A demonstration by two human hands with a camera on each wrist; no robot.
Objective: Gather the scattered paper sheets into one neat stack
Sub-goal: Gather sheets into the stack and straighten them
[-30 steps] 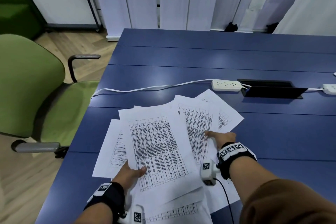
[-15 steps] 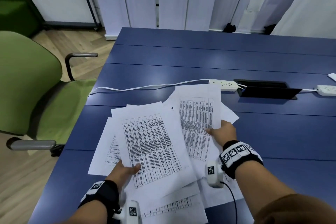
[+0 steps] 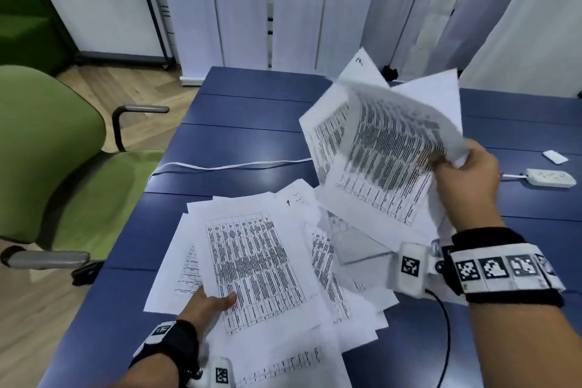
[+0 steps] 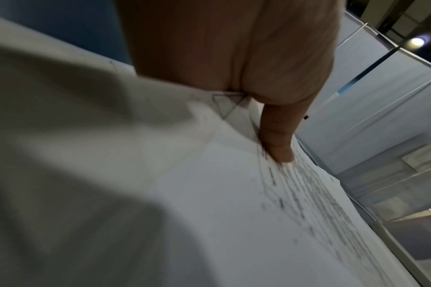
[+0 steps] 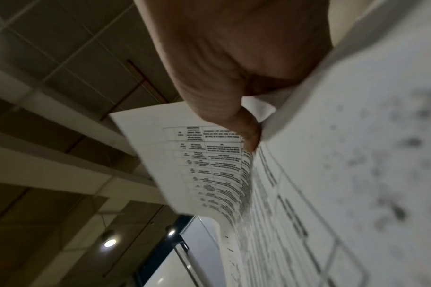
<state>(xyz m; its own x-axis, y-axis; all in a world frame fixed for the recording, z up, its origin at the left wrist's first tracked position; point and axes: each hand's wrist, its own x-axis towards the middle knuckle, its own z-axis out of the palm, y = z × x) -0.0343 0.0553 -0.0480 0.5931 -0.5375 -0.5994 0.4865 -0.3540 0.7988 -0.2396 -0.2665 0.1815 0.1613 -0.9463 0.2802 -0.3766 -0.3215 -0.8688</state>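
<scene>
Several white printed sheets (image 3: 252,264) lie fanned and overlapping on the blue table (image 3: 245,123). My left hand (image 3: 209,304) holds the near left edge of the top sheet, thumb on the printed side; in the left wrist view the thumb (image 4: 278,139) presses on that paper (image 4: 209,203). My right hand (image 3: 466,173) is raised over the table's right side and grips a bunch of lifted sheets (image 3: 384,148), which curl and hang towards the pile. In the right wrist view the thumb (image 5: 244,128) pinches those pages (image 5: 209,165).
A green office chair (image 3: 47,167) stands left of the table. A white cable (image 3: 226,165) runs across the table; a white power strip (image 3: 549,177) and a small white item (image 3: 555,156) lie at the far right. White blinds (image 3: 283,3) hang behind.
My right hand has lifted its sheets off the table, up and to the right, and they now curl in the air. My left hand stays on the near left sheets.
</scene>
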